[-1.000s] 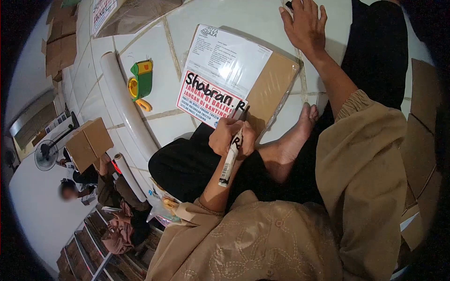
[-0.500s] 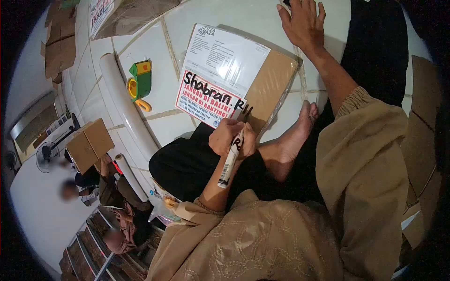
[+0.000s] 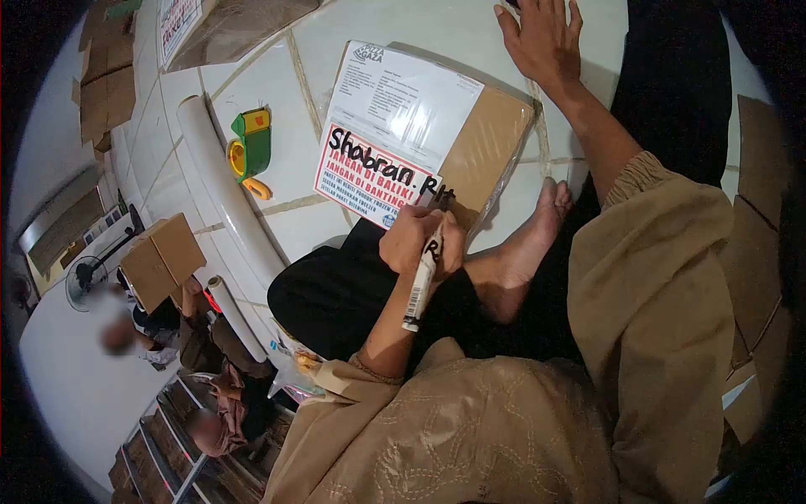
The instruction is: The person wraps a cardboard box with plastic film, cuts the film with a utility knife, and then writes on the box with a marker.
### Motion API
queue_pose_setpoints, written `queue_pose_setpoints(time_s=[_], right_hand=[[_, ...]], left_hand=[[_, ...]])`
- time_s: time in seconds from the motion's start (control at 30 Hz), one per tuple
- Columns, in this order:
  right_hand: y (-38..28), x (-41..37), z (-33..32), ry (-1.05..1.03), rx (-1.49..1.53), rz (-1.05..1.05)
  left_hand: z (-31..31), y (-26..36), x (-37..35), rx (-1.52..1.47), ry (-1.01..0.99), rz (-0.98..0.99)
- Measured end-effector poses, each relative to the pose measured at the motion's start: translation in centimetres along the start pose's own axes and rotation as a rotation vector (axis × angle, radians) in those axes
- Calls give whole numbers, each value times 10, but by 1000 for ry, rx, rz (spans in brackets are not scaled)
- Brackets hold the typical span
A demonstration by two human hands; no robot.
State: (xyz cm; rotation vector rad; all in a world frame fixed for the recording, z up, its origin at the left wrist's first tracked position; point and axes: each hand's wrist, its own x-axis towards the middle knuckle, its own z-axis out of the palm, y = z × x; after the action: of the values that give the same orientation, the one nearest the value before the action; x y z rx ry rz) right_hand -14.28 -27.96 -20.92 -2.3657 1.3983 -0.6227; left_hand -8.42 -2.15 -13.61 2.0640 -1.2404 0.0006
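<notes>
Marker on a wrapped parcel, seen from the head camera.

The marker [image 3: 424, 273] is gripped in the closed left hand [image 3: 420, 239], its tip on the lower right corner of the red-and-white label [image 3: 369, 181], just past the handwritten "Shabran". The label sits on a flat cardboard parcel [image 3: 491, 139] in clear wrap, lying on the tiled floor [image 3: 294, 218] in front of the person's bare foot [image 3: 520, 252]. The right hand [image 3: 546, 42] lies spread and flat on the floor beyond the parcel, holding nothing. A green tape dispenser [image 3: 252, 151] and a white roll [image 3: 222, 189] lie to the left.
</notes>
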Motion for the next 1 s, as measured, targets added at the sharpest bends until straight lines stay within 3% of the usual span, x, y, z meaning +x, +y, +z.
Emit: queue_pose_setpoints(time_s=[0.13,0.23,0.4,1.0], right_hand=[[0,0,1,-2,-12,-9],[3,-1,3,19,-19,-24],[1,0,1,-14,-14,-3],[2,1,3,19,-25,-10]], left_hand=[[-1,-2,0,-2,-65,88],[0,-2,0,-75,2,127],[3,-5,3,-144,-100,208],[-2,-1,2,-83,-119,168]])
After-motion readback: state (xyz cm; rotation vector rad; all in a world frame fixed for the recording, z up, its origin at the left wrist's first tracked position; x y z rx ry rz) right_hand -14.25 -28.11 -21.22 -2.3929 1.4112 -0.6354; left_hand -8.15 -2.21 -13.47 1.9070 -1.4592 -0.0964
